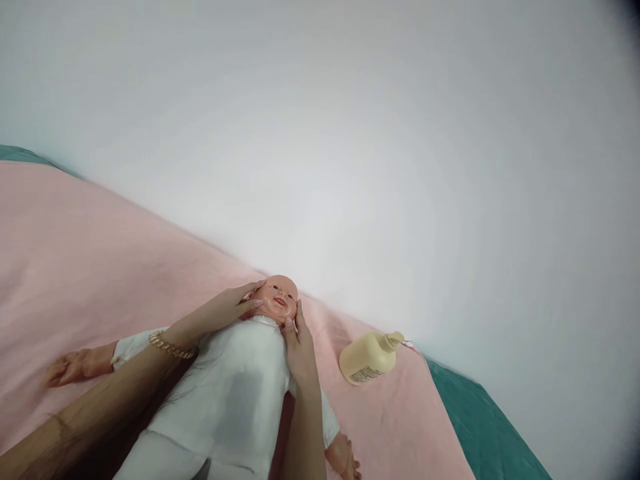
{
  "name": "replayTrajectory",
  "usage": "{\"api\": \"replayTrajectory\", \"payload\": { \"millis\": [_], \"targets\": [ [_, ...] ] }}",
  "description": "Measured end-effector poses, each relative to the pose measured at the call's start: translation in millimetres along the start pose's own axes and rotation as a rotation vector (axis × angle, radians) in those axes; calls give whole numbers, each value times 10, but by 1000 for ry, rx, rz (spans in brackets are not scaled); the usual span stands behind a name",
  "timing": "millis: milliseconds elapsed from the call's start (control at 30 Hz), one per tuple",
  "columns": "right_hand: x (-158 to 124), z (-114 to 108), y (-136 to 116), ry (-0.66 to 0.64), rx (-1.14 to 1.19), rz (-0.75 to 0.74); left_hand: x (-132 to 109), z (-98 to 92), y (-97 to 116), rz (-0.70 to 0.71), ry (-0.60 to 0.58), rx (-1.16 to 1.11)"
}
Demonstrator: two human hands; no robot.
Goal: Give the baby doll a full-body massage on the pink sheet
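Observation:
A baby doll [240, 380] in white clothes lies on its back, its arms spread out to either side. My left hand [243, 300], with a gold bracelet [170, 347] at the wrist, cups one side of the doll's head [281, 293], the thumb along its cheek. On the other side, my right hand [301, 343] presses against the cheek and jaw. Between them the head is held with its face up. Part of the doll's body is covered by my forearms, and its legs run out of view at the bottom.
A pale yellow pump bottle [367, 360] lies tilted on the pink cloth [100, 267] to the right of the doll. Green fabric [480, 413] shows past the cloth's edge. Right behind the doll's head rises a white wall [350, 133].

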State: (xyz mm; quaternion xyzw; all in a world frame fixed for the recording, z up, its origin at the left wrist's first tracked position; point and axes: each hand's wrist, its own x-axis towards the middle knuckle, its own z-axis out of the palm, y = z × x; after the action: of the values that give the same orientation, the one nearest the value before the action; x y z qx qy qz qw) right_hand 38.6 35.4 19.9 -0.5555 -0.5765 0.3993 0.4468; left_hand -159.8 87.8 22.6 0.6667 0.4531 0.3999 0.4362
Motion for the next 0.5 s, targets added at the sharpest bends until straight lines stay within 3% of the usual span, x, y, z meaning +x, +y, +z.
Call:
{"api": "replayTrajectory", "payload": {
  "millis": [167, 367, 500],
  "targets": [
    [-14, 47, -58, 23, -15, 47, -9, 8, 29, -22, 7, 1],
    [-8, 186, -134, 191, -91, 111, -26, 45, 115, -82, 18, 125],
    [6, 182, -112, 197, -62, 114, -38, 87, 166, -86, 71, 147]
  ]
}}
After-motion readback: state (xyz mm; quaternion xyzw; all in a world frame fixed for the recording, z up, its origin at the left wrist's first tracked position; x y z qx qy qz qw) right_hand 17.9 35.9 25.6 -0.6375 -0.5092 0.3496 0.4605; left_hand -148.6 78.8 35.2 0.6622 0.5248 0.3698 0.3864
